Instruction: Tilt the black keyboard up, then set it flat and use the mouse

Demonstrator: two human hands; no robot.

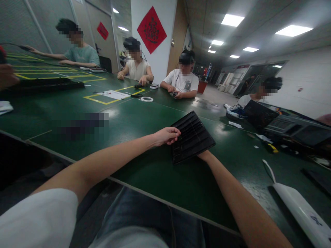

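A black rectangular tray [192,136] with ridged, slot-like rows is tilted above the green table, its inner side facing me. My right hand [205,155] supports it from beneath at the near right edge; most of its fingers are hidden behind the tray. At the tray's left side, my left hand [169,135] is closed, thumb and fingertips pinched together over the rows. Whatever those fingertips hold, if anything, is too small to make out.
On the right lie a white power strip [297,203], a yellow-and-black tool [272,148] and an opened electronic casing [292,125]. A white tape roll [146,99] and paper sheet [113,94] sit farther back. Several people with headsets sit around the table [144,175].
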